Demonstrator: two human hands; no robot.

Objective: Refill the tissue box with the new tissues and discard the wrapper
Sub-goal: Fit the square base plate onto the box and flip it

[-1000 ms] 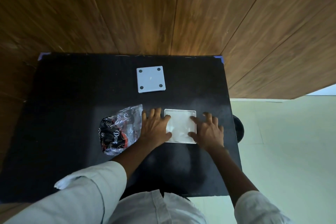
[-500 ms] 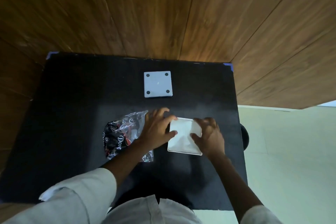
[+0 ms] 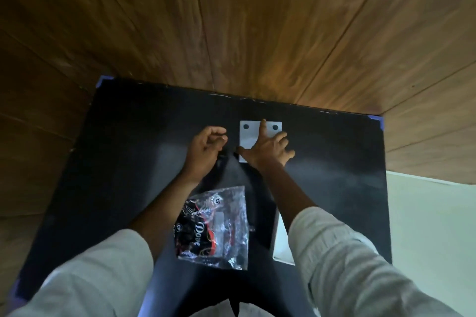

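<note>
The right hand point(image 3: 268, 150) lies open and flat on the white lid point(image 3: 248, 136) at the far side of the black table point(image 3: 116, 162), the left hand point(image 3: 204, 148) curls empty beside it, and the crinkly wrapper point(image 3: 215, 226) and white tissue box point(image 3: 280, 242) sit nearer.

a person leans over a black tabletop point(image 3: 128, 162) set against wood-panelled walls. the right hand point(image 3: 268, 149) lies flat with fingers point(image 3: 263, 126) spread over a white square plate point(image 3: 248, 136) that shows two dark round dots near its far edge. the left hand point(image 3: 206, 148) sits just beside that plate, loosely curled and holding nothing. nearer the body, between the two forearms, a crumpled clear wrapper point(image 3: 215, 229) with black and red print lies on the tabletop. a white box point(image 3: 282, 242) shows partly under the right forearm, mostly hidden by the pale sleeve point(image 3: 342, 252).
</note>
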